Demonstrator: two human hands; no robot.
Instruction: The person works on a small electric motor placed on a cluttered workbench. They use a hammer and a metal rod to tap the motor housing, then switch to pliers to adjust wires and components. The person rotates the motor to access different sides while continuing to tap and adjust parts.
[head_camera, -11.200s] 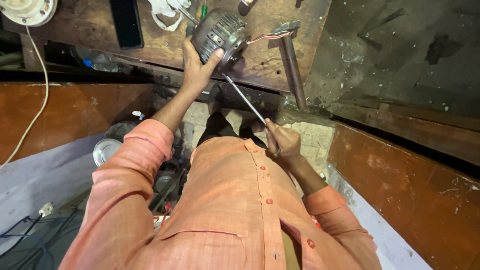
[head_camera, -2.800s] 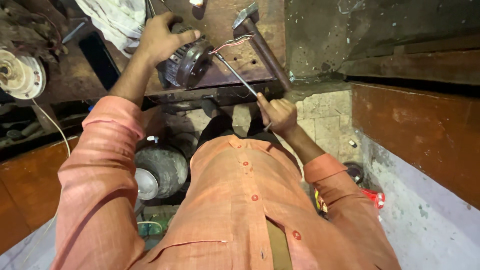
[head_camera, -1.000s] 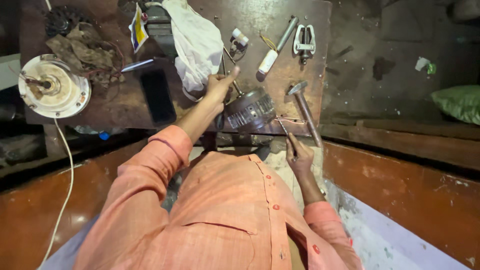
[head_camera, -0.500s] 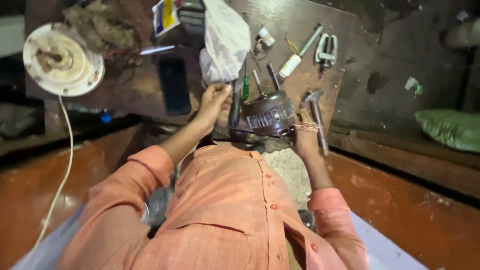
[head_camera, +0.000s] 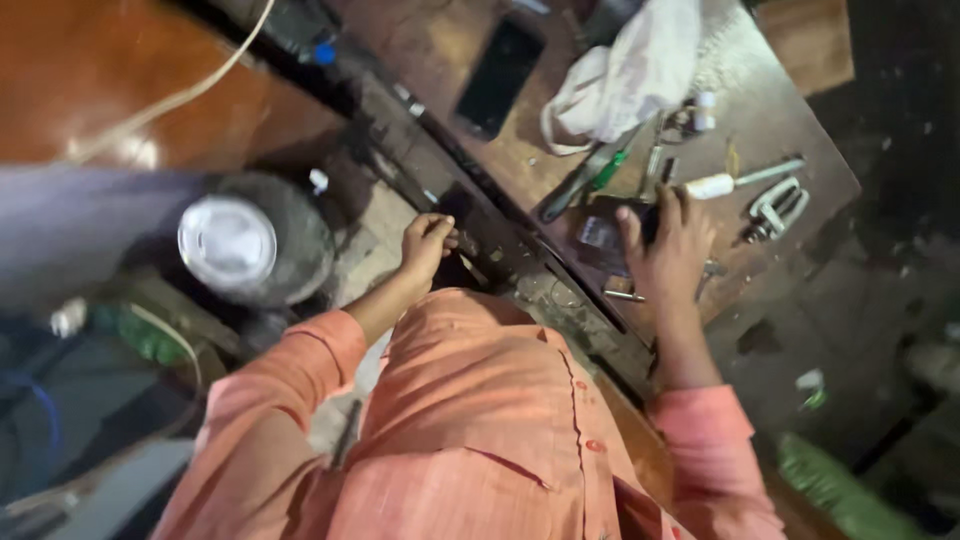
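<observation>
While the frame blurred, a dark motor part (head_camera: 600, 235) sat right of centre on the wooden bench (head_camera: 790, 110). The right hand (head_camera: 668, 245) lay spread over it, fingers loose. It looked heavy, rigid metal, best gripped around its body. The left hand (head_camera: 428, 245), clenched, gripped the bench edge at centre. A white cloth (head_camera: 625, 75) lay above.

A worn brown wooden counter (head_camera: 770, 120) carries a dark phone (head_camera: 500, 62) lying flat, a crumpled white cloth (head_camera: 625, 75) beside it, a green-handled screwdriver (head_camera: 590, 180), a white-handled tool (head_camera: 740, 180), and a metal clamp-like piece (head_camera: 778, 208) near the far edge
</observation>
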